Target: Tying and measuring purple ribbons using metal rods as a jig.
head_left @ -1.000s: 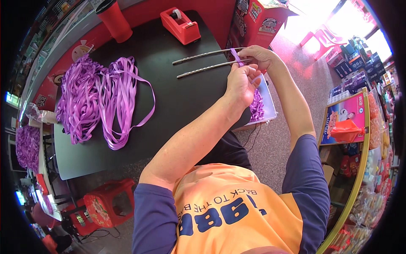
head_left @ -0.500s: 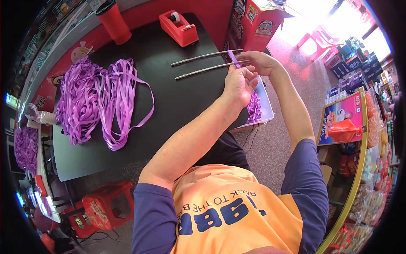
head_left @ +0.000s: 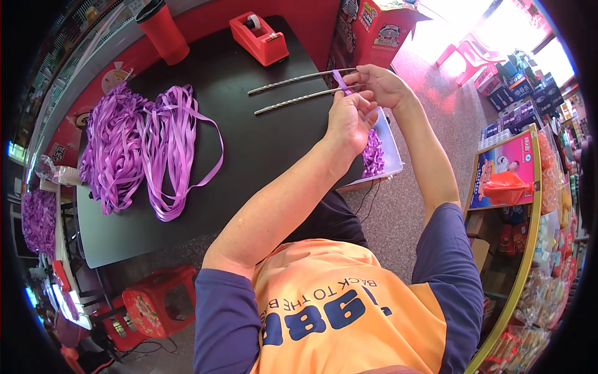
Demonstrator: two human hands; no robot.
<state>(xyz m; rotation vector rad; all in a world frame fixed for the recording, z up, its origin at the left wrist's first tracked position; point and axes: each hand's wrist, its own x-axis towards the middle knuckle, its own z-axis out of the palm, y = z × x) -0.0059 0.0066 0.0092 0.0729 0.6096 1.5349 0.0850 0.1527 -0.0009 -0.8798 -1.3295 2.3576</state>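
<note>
- Ribbon heaps: lt. & dk. purple, 9 o'clock
- Ribbon strip: purple, nr. 1 o'clock
- Rods: silvery, spiral patt., 12 o'clock
- Table: blk.
- Tumbler: red, blk. top, 11 o'clock
- Shirt: orange, navy slvs. & print, 6 o'clock
- Stool: red, floral patt., 8 o'clock
- Floor: grey, speckled

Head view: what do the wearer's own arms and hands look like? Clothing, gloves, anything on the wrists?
Short dark-blue sleeves, left sleeve and right sleeve, on an orange-bodied T-shirt with dark printing across the front. Left forearm and right forearm are bare. Left hand and right hand are ungloved; no watch or bracelet visible.
</note>
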